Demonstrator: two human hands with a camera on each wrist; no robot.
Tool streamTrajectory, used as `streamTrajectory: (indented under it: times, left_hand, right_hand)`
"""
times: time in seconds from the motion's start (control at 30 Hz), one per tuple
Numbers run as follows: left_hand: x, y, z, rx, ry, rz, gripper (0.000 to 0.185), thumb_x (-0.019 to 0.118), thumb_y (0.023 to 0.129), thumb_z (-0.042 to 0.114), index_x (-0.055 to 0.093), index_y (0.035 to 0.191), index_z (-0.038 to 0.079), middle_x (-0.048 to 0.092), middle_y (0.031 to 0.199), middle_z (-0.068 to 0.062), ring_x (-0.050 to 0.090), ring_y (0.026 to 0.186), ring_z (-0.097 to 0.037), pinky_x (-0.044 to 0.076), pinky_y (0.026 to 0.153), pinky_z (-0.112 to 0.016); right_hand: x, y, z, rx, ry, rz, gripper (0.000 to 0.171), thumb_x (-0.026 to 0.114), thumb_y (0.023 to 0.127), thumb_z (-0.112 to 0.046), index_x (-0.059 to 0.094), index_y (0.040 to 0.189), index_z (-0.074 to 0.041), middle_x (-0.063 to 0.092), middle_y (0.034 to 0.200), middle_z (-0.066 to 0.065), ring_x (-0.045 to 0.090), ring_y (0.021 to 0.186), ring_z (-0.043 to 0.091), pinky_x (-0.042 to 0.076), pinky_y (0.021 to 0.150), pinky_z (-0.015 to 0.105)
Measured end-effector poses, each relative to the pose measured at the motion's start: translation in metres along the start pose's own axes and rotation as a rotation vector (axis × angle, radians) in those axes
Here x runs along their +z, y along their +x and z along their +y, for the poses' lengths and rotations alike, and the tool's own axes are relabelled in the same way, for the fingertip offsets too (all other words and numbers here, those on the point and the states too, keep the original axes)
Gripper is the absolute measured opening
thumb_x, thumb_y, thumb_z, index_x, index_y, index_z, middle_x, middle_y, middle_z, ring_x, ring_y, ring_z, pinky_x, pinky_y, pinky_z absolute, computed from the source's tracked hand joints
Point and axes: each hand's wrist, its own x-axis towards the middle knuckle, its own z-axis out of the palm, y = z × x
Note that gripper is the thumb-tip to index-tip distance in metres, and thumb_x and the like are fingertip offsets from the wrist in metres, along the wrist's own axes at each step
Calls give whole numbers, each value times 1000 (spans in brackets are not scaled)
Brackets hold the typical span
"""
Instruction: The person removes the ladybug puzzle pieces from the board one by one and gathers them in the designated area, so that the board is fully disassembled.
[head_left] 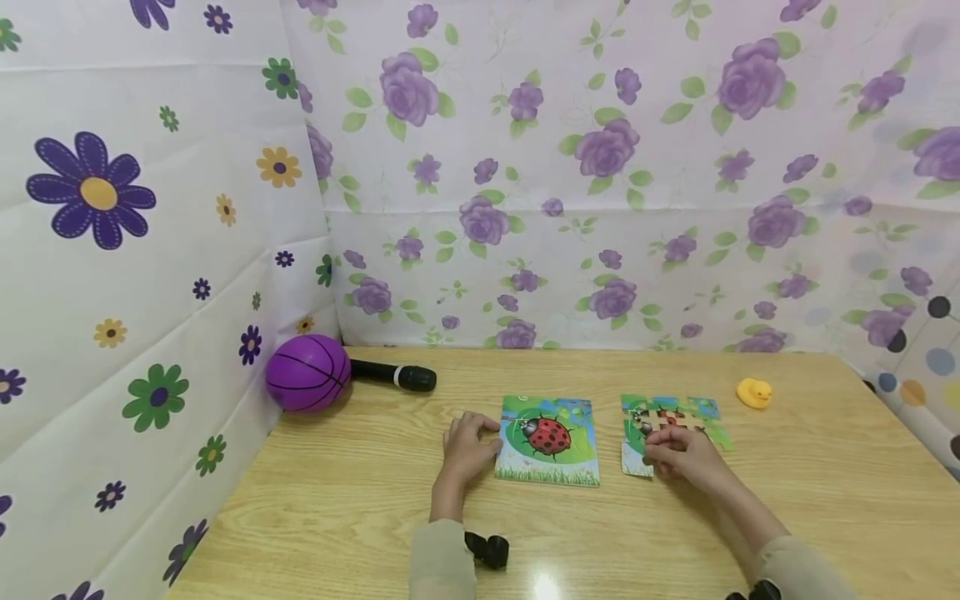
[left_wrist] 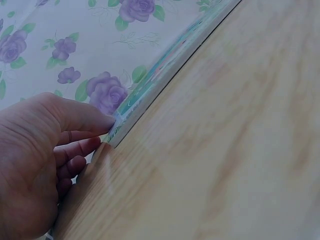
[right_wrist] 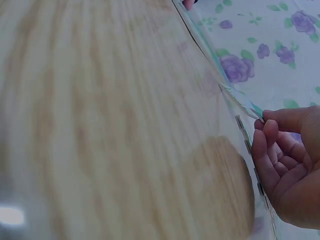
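While the left hand (head_left: 467,447) rests on the pale wooden counter (head_left: 360,492), its loosely curled fingertips (left_wrist: 102,122) touch the left edge of the square ladybird picture board (head_left: 547,440), gripping nothing. Just right of that board lies a partly filled jigsaw tray (head_left: 667,433); the right hand (head_left: 678,454) pinches its near edge between thumb and forefinger (right_wrist: 270,131), which only the right wrist view makes plain. Only the head view shows the purple ball (head_left: 307,372), black microphone (head_left: 393,376) and yellow rubber duck (head_left: 753,392) farther back.
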Motion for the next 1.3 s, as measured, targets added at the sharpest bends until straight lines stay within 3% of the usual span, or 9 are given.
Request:
streamTrajectory:
  times: [0.23, 0.43, 1.3]
  left_hand:
    - [0, 3, 0, -10, -11, -6, 16, 68, 84, 14, 69, 98, 9, 59, 110, -8, 46, 109, -27, 27, 96, -47]
    - [0, 4, 0, -7, -6, -2, 16, 69, 83, 14, 69, 98, 9, 59, 109, -8, 47, 110, -27, 27, 97, -48]
    - [1, 0, -2, 2, -2, -1, 15, 69, 83, 13, 69, 98, 8, 59, 109, -9, 47, 108, -27, 27, 95, -48]
  right_hand:
    - [-3, 0, 3, -66, -155, 34, 28, 65, 94, -20, 65, 108, 3, 72, 86, 7, 60, 67, 7, 51, 59, 25]
    - [-4, 0, 3, -98, -256, 71, 23, 65, 93, -22, 68, 103, -2, 74, 88, 7, 61, 69, 3, 49, 57, 24]
    - [-5, -4, 8, -193, -421, 122, 18, 68, 91, -21, 72, 102, -8, 71, 91, 2, 55, 72, -2, 46, 64, 21]
